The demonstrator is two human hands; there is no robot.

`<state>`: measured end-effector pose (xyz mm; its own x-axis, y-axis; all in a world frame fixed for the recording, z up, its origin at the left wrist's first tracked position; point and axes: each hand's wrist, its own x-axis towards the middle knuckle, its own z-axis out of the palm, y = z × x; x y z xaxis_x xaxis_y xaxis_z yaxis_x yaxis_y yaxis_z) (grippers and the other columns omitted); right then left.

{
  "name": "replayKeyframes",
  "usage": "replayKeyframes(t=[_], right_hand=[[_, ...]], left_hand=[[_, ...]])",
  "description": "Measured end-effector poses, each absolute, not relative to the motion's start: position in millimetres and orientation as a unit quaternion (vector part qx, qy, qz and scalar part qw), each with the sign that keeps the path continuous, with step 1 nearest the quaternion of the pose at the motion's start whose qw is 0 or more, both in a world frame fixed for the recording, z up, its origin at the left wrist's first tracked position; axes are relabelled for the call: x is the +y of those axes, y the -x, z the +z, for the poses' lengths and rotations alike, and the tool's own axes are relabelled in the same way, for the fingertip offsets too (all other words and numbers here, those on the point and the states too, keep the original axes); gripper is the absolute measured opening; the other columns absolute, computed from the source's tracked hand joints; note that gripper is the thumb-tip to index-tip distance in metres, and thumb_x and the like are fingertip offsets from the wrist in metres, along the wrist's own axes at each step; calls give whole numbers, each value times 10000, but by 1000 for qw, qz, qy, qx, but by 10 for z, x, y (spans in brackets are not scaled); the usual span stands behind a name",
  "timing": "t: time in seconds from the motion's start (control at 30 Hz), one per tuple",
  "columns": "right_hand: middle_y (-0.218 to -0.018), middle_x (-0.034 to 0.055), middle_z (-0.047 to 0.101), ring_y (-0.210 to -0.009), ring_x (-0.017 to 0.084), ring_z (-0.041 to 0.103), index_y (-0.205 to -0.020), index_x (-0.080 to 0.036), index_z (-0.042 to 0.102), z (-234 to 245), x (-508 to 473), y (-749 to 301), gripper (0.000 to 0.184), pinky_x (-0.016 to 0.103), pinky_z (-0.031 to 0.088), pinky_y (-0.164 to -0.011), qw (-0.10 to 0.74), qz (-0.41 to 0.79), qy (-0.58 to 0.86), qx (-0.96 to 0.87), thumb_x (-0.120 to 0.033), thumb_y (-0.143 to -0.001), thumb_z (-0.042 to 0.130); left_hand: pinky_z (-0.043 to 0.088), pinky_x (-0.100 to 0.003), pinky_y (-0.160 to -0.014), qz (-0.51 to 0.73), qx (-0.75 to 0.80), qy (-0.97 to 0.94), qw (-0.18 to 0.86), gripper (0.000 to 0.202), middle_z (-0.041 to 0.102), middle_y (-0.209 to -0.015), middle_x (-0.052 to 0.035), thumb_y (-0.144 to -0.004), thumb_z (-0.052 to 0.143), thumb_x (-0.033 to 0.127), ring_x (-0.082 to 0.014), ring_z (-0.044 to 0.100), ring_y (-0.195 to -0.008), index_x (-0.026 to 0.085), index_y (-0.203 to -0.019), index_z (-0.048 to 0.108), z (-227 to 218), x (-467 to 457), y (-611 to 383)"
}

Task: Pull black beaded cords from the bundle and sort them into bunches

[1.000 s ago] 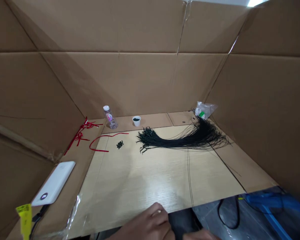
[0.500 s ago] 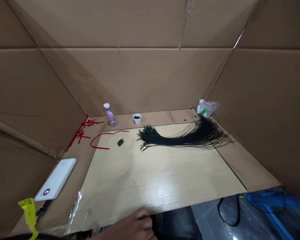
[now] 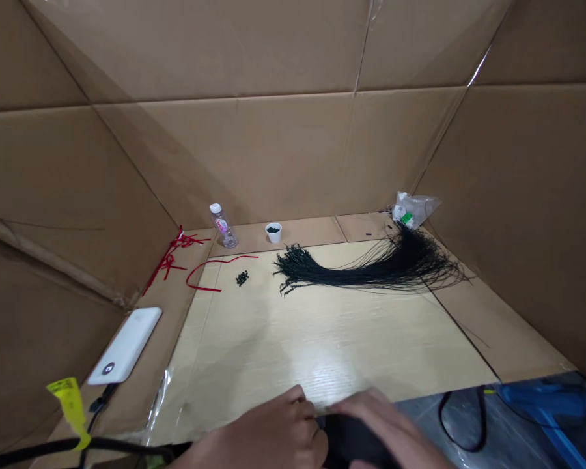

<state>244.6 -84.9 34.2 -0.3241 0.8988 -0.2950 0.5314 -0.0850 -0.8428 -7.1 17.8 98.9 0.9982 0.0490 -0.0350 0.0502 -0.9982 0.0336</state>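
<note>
My left hand (image 3: 268,433) and my right hand (image 3: 383,423) are together at the near edge of a pale wood-grain board (image 3: 322,339), with curled fingers. Between them is a dark object or fabric (image 3: 354,440) that I cannot identify. Neither hand clearly holds anything. Far from both hands, a long bundle of thin black cords (image 3: 371,270) lies across the back of the board. A small pile of black pieces (image 3: 242,278) and a loose red cord (image 3: 209,264) lie to its left.
Cardboard walls (image 3: 273,156) surround the board. Along the back stand a plastic bottle (image 3: 223,226), a small white cup (image 3: 273,232) of black bits and a plastic bag (image 3: 413,210). A white power bank (image 3: 124,337) and red ties (image 3: 170,257) lie left. A blue object (image 3: 547,397) sits at lower right.
My right hand has come back into view beside my left hand at the near edge. The whole scene has shifted slightly right in the picture. The objects on the board have not moved.
</note>
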Motion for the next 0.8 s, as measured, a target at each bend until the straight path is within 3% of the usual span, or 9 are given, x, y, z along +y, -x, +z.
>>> replayKeyframes(t=[0.07, 0.13, 0.23, 0.33, 0.47, 0.53, 0.6, 0.7, 0.8], right_hand=[[-1110, 79, 828, -1008, 280, 760, -1172, -266, 798, 297, -645, -2141, 420, 331, 584, -890, 201, 574, 458, -648, -616, -1005, 638], [-884, 60, 779, -796, 225, 679, -996, -214, 777, 157, -578, -1936, 646, 307, 542, -756, 255, 587, 395, -659, -781, -1022, 467], [-895, 45, 721, -801, 207, 604, -981, -221, 748, -1, -620, -1873, 744, 315, 489, -768, 299, 603, 385, -631, -830, -1051, 326], [-796, 25, 637, -742, 208, 551, -883, -252, 716, -2, -673, -1976, 696, 326, 456, -729, 298, 610, 439, -589, -818, -1054, 347], [-678, -29, 463, -641, 172, 424, -813, -243, 650, 55, -675, -2090, 693, 300, 402, -632, 328, 638, 537, -444, -904, -955, 496], [-705, -41, 438, -653, 162, 413, -851, -238, 661, 82, -661, -2112, 711, 286, 416, -627, 373, 649, 564, -348, -946, -865, 602], [-700, -50, 413, -653, 160, 422, -828, -241, 640, 112, -643, -2127, 719, 287, 446, -643, 410, 645, 571, -299, -959, -810, 658], [-660, -62, 366, -614, 157, 395, -763, -259, 564, 148, -619, -2158, 706, 294, 437, -607, 438, 633, 568, -293, -955, -795, 679], [-655, -76, 324, -587, 137, 315, -765, -261, 519, 160, -600, -2195, 690, 278, 351, -558, 448, 625, 565, -300, -929, -831, 676]], left_hand=[[532, -352, -837, -22, 36, -999, 17, 265, 750, -762, -1, -1012, 785, 379, -205, 697, -776, 209, -827, 705, 1019, 204, 77], [537, -381, -847, -43, 54, -997, 31, 251, 765, -793, -12, -1018, 767, 363, -224, 711, -795, 206, -834, 703, 1050, 250, 110], [550, -379, -836, -78, 85, -983, 145, 166, 773, -825, -13, -1038, 706, 297, -241, 746, -815, 217, -893, 691, 1078, 375, 175], [568, -312, -835, -62, 110, -944, 306, 47, 787, -977, -17, -1040, 670, 224, -220, 769, -939, 225, -1065, 710, 1084, 601, 191], [568, -305, -989, 25, 166, -890, 424, 298, 741, -1311, -62, -1074, 635, 246, -205, 719, -1195, 247, -1371, 651, 1031, 1106, -12], [544, -343, -1040, 106, 241, -898, 354, 222, 725, -1311, -62, -1134, 542, 300, -209, 689, -1214, 254, -1302, 679, 939, 1427, -224], [521, -378, -1037, 155, 334, -915, 162, 241, 719, -1245, -68, -1153, 470, 266, -227, 663, -1178, 237, -1246, 691, 808, 1753, -463], [466, -474, -1055, 155, 351, -920, 86, 221, 687, -1275, -135, -1081, 578, 207, -315, 587, -1219, 182, -1266, 697, 613, 2163, -758], [413, -517, -1045, 131, 329, -934, 49, 141, 705, -1128, -143, -1028, 613, 145, -343, 562, -1184, 181, -1064, 744, 491, 2392, -893]])
